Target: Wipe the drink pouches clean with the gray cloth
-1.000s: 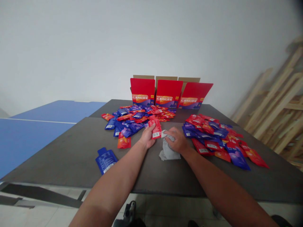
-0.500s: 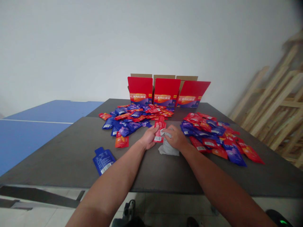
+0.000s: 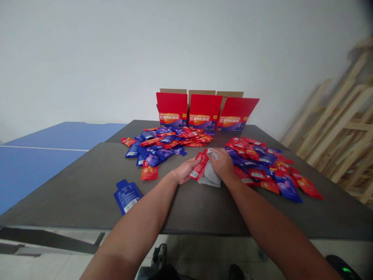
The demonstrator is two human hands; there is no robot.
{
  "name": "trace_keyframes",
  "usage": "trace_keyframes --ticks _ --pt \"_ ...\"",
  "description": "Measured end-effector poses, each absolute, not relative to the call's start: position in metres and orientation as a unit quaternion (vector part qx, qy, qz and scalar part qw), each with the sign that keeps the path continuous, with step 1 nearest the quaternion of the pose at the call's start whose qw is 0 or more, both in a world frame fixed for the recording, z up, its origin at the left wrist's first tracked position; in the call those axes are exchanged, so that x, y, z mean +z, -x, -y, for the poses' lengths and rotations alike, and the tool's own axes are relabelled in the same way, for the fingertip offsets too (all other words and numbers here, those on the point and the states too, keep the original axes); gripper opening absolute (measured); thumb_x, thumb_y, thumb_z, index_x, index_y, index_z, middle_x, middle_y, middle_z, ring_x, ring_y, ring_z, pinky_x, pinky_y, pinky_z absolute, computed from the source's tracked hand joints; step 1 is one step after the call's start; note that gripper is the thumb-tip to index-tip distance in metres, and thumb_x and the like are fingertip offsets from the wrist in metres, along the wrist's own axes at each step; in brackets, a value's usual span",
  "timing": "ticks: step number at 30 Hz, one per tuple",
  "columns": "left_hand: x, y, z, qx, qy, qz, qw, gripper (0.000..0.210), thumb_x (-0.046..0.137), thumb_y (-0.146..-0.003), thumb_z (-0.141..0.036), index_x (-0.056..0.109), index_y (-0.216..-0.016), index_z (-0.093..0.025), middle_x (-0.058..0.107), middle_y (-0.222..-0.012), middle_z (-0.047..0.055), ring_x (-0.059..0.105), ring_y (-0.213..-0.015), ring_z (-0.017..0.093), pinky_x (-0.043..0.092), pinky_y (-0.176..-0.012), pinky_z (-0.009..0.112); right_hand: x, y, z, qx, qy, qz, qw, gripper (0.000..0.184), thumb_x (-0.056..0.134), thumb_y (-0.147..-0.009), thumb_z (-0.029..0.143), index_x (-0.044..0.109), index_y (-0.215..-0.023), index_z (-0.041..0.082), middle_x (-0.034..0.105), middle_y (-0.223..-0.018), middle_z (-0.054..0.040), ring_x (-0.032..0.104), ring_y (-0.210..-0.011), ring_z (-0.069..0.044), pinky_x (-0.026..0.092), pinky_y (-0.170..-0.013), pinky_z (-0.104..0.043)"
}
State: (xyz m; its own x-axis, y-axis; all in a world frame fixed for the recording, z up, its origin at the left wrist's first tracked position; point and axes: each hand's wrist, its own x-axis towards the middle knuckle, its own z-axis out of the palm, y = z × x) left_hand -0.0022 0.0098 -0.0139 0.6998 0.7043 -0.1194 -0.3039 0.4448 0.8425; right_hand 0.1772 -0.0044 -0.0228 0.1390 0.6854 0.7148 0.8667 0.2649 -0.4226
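Has tilted the red pouch (image 3: 199,167), top rightward, since 0.5 s ago. Grips its left edge in the left hand (image 3: 185,172), so holds it just right of that hand. Clutches the cloth (image 3: 210,177) in the right hand (image 3: 223,162), along the pouch's right side.

Hands (image 3: 184,171) holding red pouch (image 3: 199,167) and grey cloth (image 3: 210,177), pouch piles (image 3: 258,163), three boxes (image 3: 205,105)
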Motion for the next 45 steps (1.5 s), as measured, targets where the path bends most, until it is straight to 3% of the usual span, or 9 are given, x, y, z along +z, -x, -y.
trace_keyframes --ticks 5,11,16,27,31,36,41,45 --pt "-0.007 0.009 -0.016 0.294 -0.352 -0.233 0.857 0.036 0.050 -0.091 -0.042 0.063 -0.104 -0.012 0.069 -0.086 0.012 0.065 -0.066 0.017 0.050 -0.059 0.027 -0.020 -0.177 0.006 -0.100 0.586 0.623 0.508 0.025 0.053 -0.086 0.029 0.069 -0.100 0.016 0.063 -0.092 -0.0100 0.059 -0.089 -0.024 0.049 -0.085 -0.039" --pt "-0.005 0.013 -0.022 0.338 -0.263 -0.198 0.882 0.044 0.047 -0.090 -0.050 0.066 -0.092 -0.010 0.069 -0.079 0.011 0.065 -0.067 0.018 0.051 -0.065 0.029 -0.023 -0.152 0.025 -0.068 0.419 0.818 0.388 0.022 0.060 -0.083 0.027 0.070 -0.103 0.025 0.061 -0.098 -0.0059 0.059 -0.086 -0.018 0.051 -0.079 -0.031" --pt "-0.006 0.009 -0.015 0.301 -0.277 -0.180 0.895 0.044 0.046 -0.091 -0.049 0.067 -0.089 -0.011 0.069 -0.076 0.009 0.066 -0.066 0.018 0.050 -0.068 0.028 -0.023 -0.143 0.029 -0.084 0.406 0.846 0.334 0.022 0.062 -0.082 0.024 0.070 -0.102 0.026 0.061 -0.093 -0.0046 0.058 -0.081 -0.017 0.050 -0.073 -0.029" --pt "-0.009 0.005 -0.009 0.243 -0.321 -0.188 0.896 0.042 0.049 -0.090 -0.046 0.065 -0.105 -0.009 0.072 -0.092 0.013 0.069 -0.085 0.022 0.047 -0.088 0.034 -0.024 -0.154 0.014 -0.063 0.536 0.709 0.454 0.023 0.056 -0.085 0.026 0.070 -0.102 0.022 0.063 -0.093 -0.0066 0.060 -0.087 -0.020 0.051 -0.083 -0.033" --pt "-0.009 0.005 -0.007 0.237 -0.340 -0.205 0.887 0.038 0.052 -0.090 -0.043 0.066 -0.102 -0.010 0.072 -0.088 0.012 0.069 -0.077 0.021 0.050 -0.080 0.033 -0.022 -0.160 0.009 -0.049 0.563 0.662 0.492 0.023 0.055 -0.084 0.029 0.070 -0.098 0.019 0.066 -0.092 -0.0086 0.061 -0.089 -0.022 0.050 -0.085 -0.036" --pt "-0.010 0.007 -0.008 0.239 -0.353 -0.246 0.870 0.026 0.059 -0.086 -0.036 0.066 -0.095 -0.012 0.070 -0.076 0.007 0.064 -0.058 0.015 0.047 -0.056 0.024 -0.021 -0.166 0.005 -0.013 0.604 0.595 0.530 0.026 0.054 -0.082 0.036 0.070 -0.093 0.018 0.070 -0.092 -0.0094 0.062 -0.089 -0.024 0.049 -0.084 -0.038" --pt "-0.007 0.011 -0.012 0.235 -0.311 -0.231 0.891 0.031 0.059 -0.086 -0.039 0.064 -0.097 -0.011 0.068 -0.077 0.008 0.063 -0.060 0.015 0.047 -0.054 0.025 -0.019 -0.173 0.003 0.041 0.634 0.533 0.559 0.031 0.055 -0.081 0.042 0.069 -0.092 0.016 0.071 -0.088 -0.0085 0.063 -0.080 -0.023 0.050 -0.079 -0.037" --pt "-0.006 0.013 -0.021 0.282 -0.262 -0.182 0.905 0.038 0.051 -0.088 -0.047 0.063 -0.092 -0.011 0.066 -0.074 0.009 0.060 -0.057 0.015 0.044 -0.049 0.025 -0.015 -0.162 0.015 0.004 0.561 0.623 0.544 0.025 0.056 -0.083 0.036 0.069 -0.094 0.018 0.068 -0.090 -0.0077 0.062 -0.086 -0.022 0.050 -0.082 -0.036"
